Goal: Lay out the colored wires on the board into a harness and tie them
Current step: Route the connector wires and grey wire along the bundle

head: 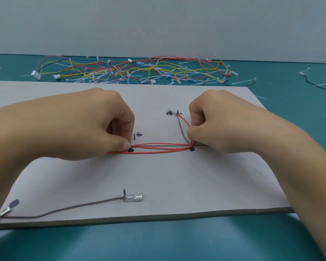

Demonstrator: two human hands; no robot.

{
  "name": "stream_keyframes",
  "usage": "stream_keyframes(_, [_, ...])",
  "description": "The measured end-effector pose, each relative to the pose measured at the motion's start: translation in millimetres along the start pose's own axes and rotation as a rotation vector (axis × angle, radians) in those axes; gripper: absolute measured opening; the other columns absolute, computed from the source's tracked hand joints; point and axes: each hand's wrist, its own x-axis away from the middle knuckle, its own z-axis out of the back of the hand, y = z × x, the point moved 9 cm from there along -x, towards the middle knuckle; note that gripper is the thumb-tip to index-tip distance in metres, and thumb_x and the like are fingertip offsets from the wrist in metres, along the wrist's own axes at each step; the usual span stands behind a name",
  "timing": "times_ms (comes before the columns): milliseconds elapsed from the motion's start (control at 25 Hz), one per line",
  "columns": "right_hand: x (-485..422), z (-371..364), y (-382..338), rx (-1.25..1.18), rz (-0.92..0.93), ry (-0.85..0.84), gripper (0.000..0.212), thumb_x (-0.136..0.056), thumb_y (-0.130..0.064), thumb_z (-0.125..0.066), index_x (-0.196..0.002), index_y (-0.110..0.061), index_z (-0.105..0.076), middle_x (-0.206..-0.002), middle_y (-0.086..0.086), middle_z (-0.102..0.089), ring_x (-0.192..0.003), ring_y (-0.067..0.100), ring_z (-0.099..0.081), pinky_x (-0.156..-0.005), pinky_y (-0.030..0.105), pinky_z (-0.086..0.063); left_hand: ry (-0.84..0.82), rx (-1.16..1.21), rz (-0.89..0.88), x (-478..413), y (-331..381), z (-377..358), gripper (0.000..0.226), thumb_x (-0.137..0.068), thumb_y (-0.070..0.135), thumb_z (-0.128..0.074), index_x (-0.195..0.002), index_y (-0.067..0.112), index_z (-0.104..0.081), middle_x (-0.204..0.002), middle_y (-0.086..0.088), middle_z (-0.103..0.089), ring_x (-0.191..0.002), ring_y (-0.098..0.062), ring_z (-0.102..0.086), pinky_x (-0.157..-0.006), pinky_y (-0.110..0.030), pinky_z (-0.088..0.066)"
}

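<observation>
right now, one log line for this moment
phase: laying harness | left hand: pinches red wires | right hand: pinches red wires, brown wire | board: under wires

Matt grey board (pixel 177 176), glossy plastic-coated red wires (pixel 158 147), smooth teal tabletop (pixel 158 242).

Bare stretch of board (pixel 177 176) between red wires (pixel 158 152) and brown wire (pixel 73 209): open passage. Red wires span gap between left hand (pixel 87 125) and right hand (pixel 215 127). Upright pin (pixel 124 192) and clear terminal (pixel 134 197) obstruct near centre. Tangled wire pile (pixel 132 72) crowds surface (pixel 282 87) behind board.
</observation>
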Motion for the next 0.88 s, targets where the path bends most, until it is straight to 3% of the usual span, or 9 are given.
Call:
stream_keyframes(120, [0, -2, 1, 0.02, -0.018, -0.051, 0.015, -0.082, -0.028, -0.067, -0.071, -0.02, -0.06, -0.077, -0.002, -0.063, -0.072, 0.018, -0.059, -0.054, 0.03, -0.039, 0.063, -0.022, 0.001, -1, 4, 1, 0.014, -0.081, 0.036, -0.076, -0.082, 0.048, -0.07, -0.069, 0.027, -0.068, -0.067, 0.002, -0.064, -0.059, -0.029, -0.052])
stream_keyframes(240, [3, 3, 11, 0.069, -0.048, -0.073, 0.014, -0.081, -0.029, -0.065, -0.07, -0.021, -0.062, -0.073, -0.004, -0.064, -0.071, 0.018, -0.06, -0.054, 0.03, -0.041, 0.15, 0.015, 0.024, -3, 10, -4, 0.014, -0.082, 0.026, -0.079, -0.075, 0.033, -0.07, -0.065, 0.012, -0.067, -0.063, -0.004, -0.061, -0.06, -0.028, -0.049])
stream_keyframes(360, [7, 12, 34, 0.12, -0.108, -0.117, 0.01, -0.079, -0.03, -0.067, -0.074, -0.038, -0.065, -0.063, -0.005, -0.064, -0.067, 0.018, -0.061, -0.056, 0.032, -0.046, 0.26, 0.089, -0.029, -9, 35, -16, 0.016, -0.083, 0.02, -0.076, -0.072, 0.025, -0.065, -0.066, 0.009, -0.061, -0.066, -0.006, -0.057, -0.06, -0.028, -0.043])
stream_keyframes(520, [12, 31, 59, 0.161, -0.178, -0.102, 0.019, -0.079, -0.024, -0.068, -0.067, -0.038, -0.069, -0.059, -0.01, -0.067, -0.066, 0.018, -0.064, -0.063, 0.035, -0.056, 0.261, 0.149, -0.167, -18, 62, -23, 0.01, -0.091, 0.023, -0.072, -0.082, 0.022, -0.068, -0.077, 0.008, -0.064, -0.076, -0.015, -0.06, -0.072, -0.035, -0.052])
stream_keyframes(680, [15, 40, 10, -0.055, 0.053, 0.162, 0.008, -0.078, -0.034, -0.064, -0.075, -0.036, -0.07, -0.067, -0.021, -0.067, -0.059, 0.002, -0.061, -0.053, 0.025, -0.047, 0.247, 0.082, -0.152, -10, 35, -1, 0.014, -0.088, 0.039, -0.07, -0.082, 0.027, -0.069, -0.074, 0.015, -0.065, -0.073, 0.001, -0.061, -0.064, -0.028, -0.047])
stream_keyframes(800, [22, 11, -41, -0.107, 0.289, 0.133, 0.01, -0.082, -0.039, -0.064, -0.083, -0.032, -0.071, -0.077, -0.015, -0.061, -0.075, 0.001, -0.057, -0.066, 0.021, -0.046, 0.183, 0.028, 0.007, -5, -6, 14, 0.016, -0.079, 0.051, -0.071, -0.084, 0.035, -0.072, -0.082, 0.033, -0.065, -0.069, 0.011, -0.061, -0.052, -0.017, -0.037])
stream_keyframes(880, [20, -5, -50, -0.058, 0.325, 0.109, 0.006, -0.086, -0.033, -0.066, -0.085, -0.028, -0.069, -0.083, -0.013, -0.058, -0.081, 0.004, -0.054, -0.072, 0.028, -0.047, 0.117, 0.067, 0.053, -4, -22, 17, 0.02, -0.072, 0.057, -0.075, -0.087, 0.045, -0.073, -0.081, 0.033, -0.066, -0.064, 0.01, -0.062, -0.052, -0.019, -0.038])
